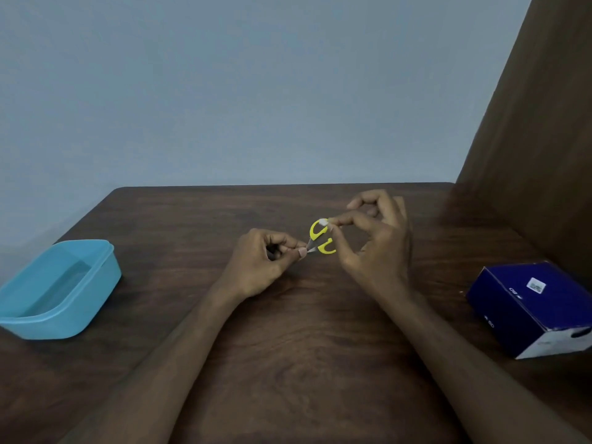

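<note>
- Above the middle of the dark wooden table [288, 347], a small pair of yellow-handled scissors [314, 232] is held clear of the surface between both hands.
- The blade tips are pinched between thumb and forefinger of the left hand [262, 262], with its other fingers curled in.
- The upper handle loop is pinched by thumb and forefinger of the right hand [376, 240], the remaining fingers arched loosely above it; the two loops are seen slightly parted.
- The scissors are judged very light and stiff: thin metal blades, hard plastic loops, and one pivot that lets the halves swing.
- The smooth blades may slip and the points can prick, so the loops are judged the safer hold.
- A blue tub [96, 283] lies well to the left and a dark blue box [528, 310] well to the right; neither is touched.
</note>
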### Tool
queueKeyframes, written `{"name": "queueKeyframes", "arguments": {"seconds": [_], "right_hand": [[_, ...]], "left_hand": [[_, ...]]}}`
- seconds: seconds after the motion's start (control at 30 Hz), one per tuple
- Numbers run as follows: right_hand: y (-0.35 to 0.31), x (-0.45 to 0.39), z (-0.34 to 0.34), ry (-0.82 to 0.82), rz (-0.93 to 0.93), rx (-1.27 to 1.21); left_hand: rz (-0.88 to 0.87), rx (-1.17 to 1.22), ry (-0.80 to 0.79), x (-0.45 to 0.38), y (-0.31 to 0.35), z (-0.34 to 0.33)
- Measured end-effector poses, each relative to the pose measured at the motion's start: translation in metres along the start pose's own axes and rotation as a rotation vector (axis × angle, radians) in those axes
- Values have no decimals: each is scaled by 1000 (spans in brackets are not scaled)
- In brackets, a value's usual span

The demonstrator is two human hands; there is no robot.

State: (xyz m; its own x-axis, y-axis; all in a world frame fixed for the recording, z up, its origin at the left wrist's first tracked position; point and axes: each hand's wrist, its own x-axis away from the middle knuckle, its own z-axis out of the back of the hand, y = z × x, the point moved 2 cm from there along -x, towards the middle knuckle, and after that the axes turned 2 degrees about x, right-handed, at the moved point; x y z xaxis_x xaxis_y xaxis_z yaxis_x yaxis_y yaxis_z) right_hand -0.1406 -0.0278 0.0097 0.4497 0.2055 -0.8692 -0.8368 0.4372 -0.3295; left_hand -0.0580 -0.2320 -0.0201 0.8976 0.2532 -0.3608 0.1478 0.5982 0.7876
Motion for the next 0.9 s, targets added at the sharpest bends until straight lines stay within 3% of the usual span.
{"name": "queueKeyframes", "arguments": {"seconds": [0.07, 0.17, 0.37, 0.53, 0.67, 0.73, 0.83, 0.9], "right_hand": [[-1, 2, 0, 86, -92, 9], [0, 11, -17, -16, -156, 17], [-4, 18, -30, -270, -2, -57], [1, 12, -20, -199, -17, 71], [-4, 18, -26, -282, 60, 14], [-4, 14, -24, -200, -26, -100], [4, 5, -20, -3, -320, -289], [12, 8, -26, -29, -497, -371]], "left_hand": [[-3, 17, -19, 0, 0, 0], [-13, 27, -35, 0, -2, -2], [-19, 35, -15, -1, -5, -1], [-1, 63, 13, -4, -10, -2], [-16, 44, 6, -3, -10, -2], [-11, 72, 42, -3, -12, -1], [24, 158, 86, -3, -10, 1], [38, 217, 94, -3, -6, 3]]}}
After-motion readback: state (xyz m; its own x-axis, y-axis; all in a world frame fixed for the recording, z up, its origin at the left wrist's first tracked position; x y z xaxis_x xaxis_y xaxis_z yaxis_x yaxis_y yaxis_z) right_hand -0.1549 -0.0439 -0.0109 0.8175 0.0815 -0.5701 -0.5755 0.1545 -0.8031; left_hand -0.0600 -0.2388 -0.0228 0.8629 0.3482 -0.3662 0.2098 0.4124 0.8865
